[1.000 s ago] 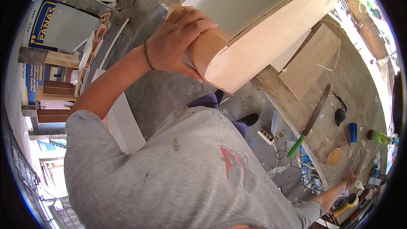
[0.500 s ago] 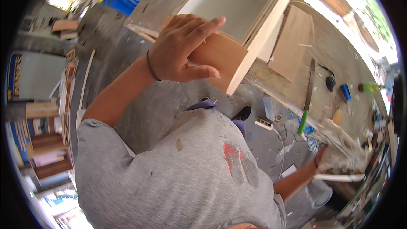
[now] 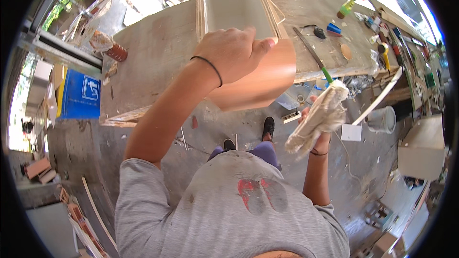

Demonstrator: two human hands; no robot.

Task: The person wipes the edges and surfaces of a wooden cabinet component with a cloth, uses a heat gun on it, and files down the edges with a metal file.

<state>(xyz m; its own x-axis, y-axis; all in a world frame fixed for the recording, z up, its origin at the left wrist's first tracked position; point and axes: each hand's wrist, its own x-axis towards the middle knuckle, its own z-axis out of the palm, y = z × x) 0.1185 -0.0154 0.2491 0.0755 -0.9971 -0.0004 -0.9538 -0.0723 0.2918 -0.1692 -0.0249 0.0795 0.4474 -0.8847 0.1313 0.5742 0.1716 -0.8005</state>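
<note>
A long open wooden box (image 3: 260, 80), pale inside with a reddish-brown end panel, lies on the workbench and juts past its front edge. My left hand (image 3: 228, 53) grips the top edge of that end panel, its fingers curled over toward the inside and mostly hidden. Low on the right, my right hand (image 3: 321, 142) is closed around a crumpled off-white rag (image 3: 319, 114), held up beside the box. The rag covers most of the palm; some fingertips show at its left side. The end panel's lower edge is blurred by motion.
On the workbench (image 3: 158, 43) lie a green-handled saw (image 3: 311, 50), a blue cup (image 3: 333, 29), a tape measure (image 3: 319, 31) and a green bottle (image 3: 346, 8). A red-brown container (image 3: 114, 51) stands left. Below are a power strip (image 3: 291, 117), a bucket (image 3: 382, 120) and a blue bin (image 3: 81, 93).
My view has swung toward the right. My right hand has brought the rag from the far right to near the box. My left hand's spread fingers have curled over the panel edge.
</note>
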